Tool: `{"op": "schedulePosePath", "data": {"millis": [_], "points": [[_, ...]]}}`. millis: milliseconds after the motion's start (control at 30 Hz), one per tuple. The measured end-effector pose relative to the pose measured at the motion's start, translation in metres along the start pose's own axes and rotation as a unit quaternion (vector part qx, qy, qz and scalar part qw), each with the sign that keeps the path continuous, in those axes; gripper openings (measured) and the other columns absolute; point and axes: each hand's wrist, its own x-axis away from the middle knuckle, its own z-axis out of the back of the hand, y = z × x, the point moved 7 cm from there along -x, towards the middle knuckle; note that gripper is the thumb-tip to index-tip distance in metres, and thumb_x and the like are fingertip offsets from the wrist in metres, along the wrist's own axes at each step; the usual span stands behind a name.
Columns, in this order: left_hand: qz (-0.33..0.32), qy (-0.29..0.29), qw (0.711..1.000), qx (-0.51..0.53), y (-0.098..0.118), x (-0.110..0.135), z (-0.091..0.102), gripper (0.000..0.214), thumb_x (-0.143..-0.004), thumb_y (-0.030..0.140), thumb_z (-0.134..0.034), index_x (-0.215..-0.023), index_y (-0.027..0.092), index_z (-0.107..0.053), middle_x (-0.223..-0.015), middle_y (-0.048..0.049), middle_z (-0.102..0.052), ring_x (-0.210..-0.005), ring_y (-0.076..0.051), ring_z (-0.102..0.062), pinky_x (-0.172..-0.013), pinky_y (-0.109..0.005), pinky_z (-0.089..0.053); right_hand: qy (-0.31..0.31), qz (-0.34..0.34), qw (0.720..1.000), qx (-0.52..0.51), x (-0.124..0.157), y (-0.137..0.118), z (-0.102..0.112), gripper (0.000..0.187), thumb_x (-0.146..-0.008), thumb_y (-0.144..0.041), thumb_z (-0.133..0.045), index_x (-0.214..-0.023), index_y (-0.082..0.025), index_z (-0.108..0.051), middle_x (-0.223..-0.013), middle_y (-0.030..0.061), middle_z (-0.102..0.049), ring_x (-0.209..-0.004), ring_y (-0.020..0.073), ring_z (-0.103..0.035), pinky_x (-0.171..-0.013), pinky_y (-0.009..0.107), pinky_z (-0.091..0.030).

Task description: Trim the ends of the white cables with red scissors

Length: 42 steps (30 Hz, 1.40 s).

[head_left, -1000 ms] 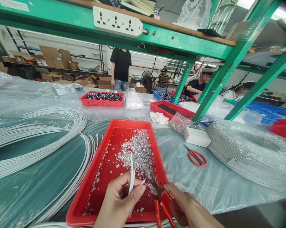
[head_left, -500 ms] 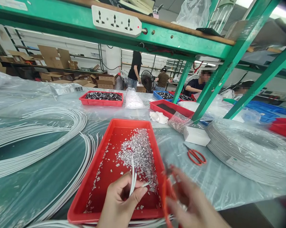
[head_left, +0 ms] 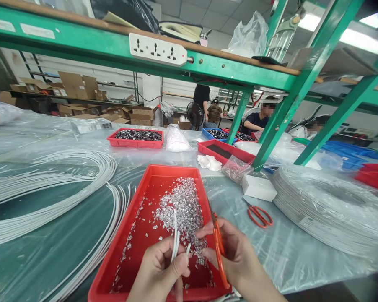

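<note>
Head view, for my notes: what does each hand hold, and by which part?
Left hand: white cables, near their ends. Right hand: scissors, by the handles.

White 3-socket power strip (head_left: 158, 50) on a green shelf (head_left: 88, 42), black fan (head_left: 195, 115) and cardboard boxes (head_left: 74, 86) farther back.

White cables (head_left: 175, 233) partly hidden behind left fingers (head_left: 179, 265)

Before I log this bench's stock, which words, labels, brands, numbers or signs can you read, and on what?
No text is readable.
Coil, white label: print too small.
Green shelf, pale stickers: too blurred.
Power strip: any marking too small.
</note>
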Motion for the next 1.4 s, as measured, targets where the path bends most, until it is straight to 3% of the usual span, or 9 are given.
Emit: {"op": "schedulePosePath", "data": {"millis": [133,333,467,667,967,1200,1400], "points": [[0.022,-0.056,0.998,0.034,-0.003,-0.004,-0.003,0.053,-0.072,0.059,-0.074,-0.070,0.011,-0.052,-0.057,-0.0050,-0.057,-0.033,-0.011,-0.050,-0.033,-0.009,-0.025,-0.013,0.043,0.997,-0.062,-0.008,0.000,-0.016,0.030,-0.061,-0.014,-0.075,-0.084,-0.017,-0.056,-0.076,-0.0017,-0.058,-0.067,0.0074,-0.054,-0.063,0.014,-0.043],[0.018,-0.049,0.998,0.024,-0.006,-0.007,0.000,0.055,-0.070,0.061,-0.074,-0.069,0.010,-0.053,-0.052,-0.0040,-0.055,-0.032,-0.008,-0.045,-0.033,-0.009,-0.026,0.056,0.019,0.989,-0.135,-0.014,0.008,-0.020,0.039,-0.053,-0.012,-0.080,-0.081,-0.018,-0.055,-0.065,-0.0057,-0.059,-0.054,0.0040,-0.053,-0.052,0.011,-0.042],[0.002,-0.040,0.999,-0.004,-0.003,-0.005,0.000,0.055,-0.071,0.061,-0.073,-0.069,0.010,-0.052,-0.056,-0.0051,-0.056,-0.033,-0.009,-0.047,-0.034,-0.009,-0.027,0.063,0.014,0.991,-0.115,-0.013,0.007,-0.016,0.040,-0.053,-0.011,-0.080,-0.084,-0.016,-0.054,-0.060,-0.0072,-0.055,-0.050,0.0013,-0.048,-0.047,0.007,-0.036],[0.016,-0.035,0.999,-0.007,-0.004,-0.004,-0.001,0.059,-0.068,0.064,-0.074,-0.070,0.009,-0.052,-0.055,-0.0053,-0.055,-0.035,-0.008,-0.045,-0.035,-0.009,-0.029,0.053,0.010,0.996,-0.075,-0.011,0.005,-0.016,0.041,-0.057,-0.012,-0.078,-0.087,-0.016,-0.050,-0.058,-0.0072,-0.052,-0.051,0.0044,-0.049,-0.049,0.011,-0.039],[0.011,-0.046,0.999,-0.016,-0.006,-0.004,-0.002,0.059,-0.068,0.065,-0.073,-0.071,0.010,-0.052,-0.055,-0.0040,-0.053,-0.036,-0.007,-0.042,-0.035,-0.009,-0.028,0.021,-0.004,0.999,-0.041,-0.011,0.000,-0.020,0.036,-0.057,-0.011,-0.076,-0.075,-0.016,-0.044,-0.059,-0.0064,-0.049,-0.052,0.0068,-0.047,-0.051,0.017,-0.038],[-0.009,-0.032,0.999,-0.042,-0.010,-0.005,-0.002,0.059,-0.070,0.066,-0.069,-0.071,0.010,-0.052,-0.057,-0.0027,-0.051,-0.035,-0.007,-0.043,-0.034,-0.009,-0.029,0.004,0.029,0.998,0.059,-0.011,-0.004,-0.018,0.026,-0.063,-0.007,-0.066,-0.070,-0.015,-0.043,-0.059,-0.0052,-0.044,-0.052,0.0071,-0.037,-0.049,0.017,-0.032],[-0.038,-0.017,0.999,-0.014,-0.004,-0.004,-0.002,0.055,-0.072,0.060,-0.072,-0.067,0.010,-0.049,-0.058,-0.0007,-0.049,-0.035,-0.006,-0.043,-0.035,-0.009,-0.031,0.020,0.038,0.998,0.055,-0.008,0.000,-0.017,0.025,-0.065,-0.011,-0.066,-0.069,-0.017,-0.042,-0.059,-0.0060,-0.041,-0.050,0.0064,-0.035,-0.048,0.017,-0.031]]}}
